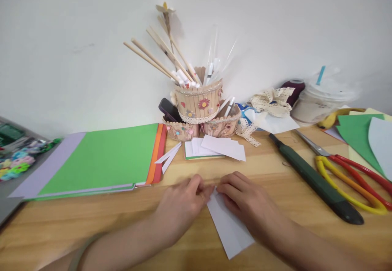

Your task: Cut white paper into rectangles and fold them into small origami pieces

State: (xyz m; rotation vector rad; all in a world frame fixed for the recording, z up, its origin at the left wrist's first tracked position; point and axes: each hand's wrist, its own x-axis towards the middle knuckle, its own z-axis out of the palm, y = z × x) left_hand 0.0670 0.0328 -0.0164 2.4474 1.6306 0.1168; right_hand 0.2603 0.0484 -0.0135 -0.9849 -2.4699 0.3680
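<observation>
Left hand (183,203) is pinching the far tip of a white, tapering paper piece (230,228); right hand (249,199) is pinching there too, covering its right edge. The paper piece is extending nearward between them over the pale wooden tabletop (76,218). Small white paper rectangles (223,144) are lying beyond, toward the far edge.

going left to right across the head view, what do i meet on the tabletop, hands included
Colourful small pieces, stack of coloured paper, left hand, white paper, right hand, dark green tool, scissors with red and yellow handles.
</observation>
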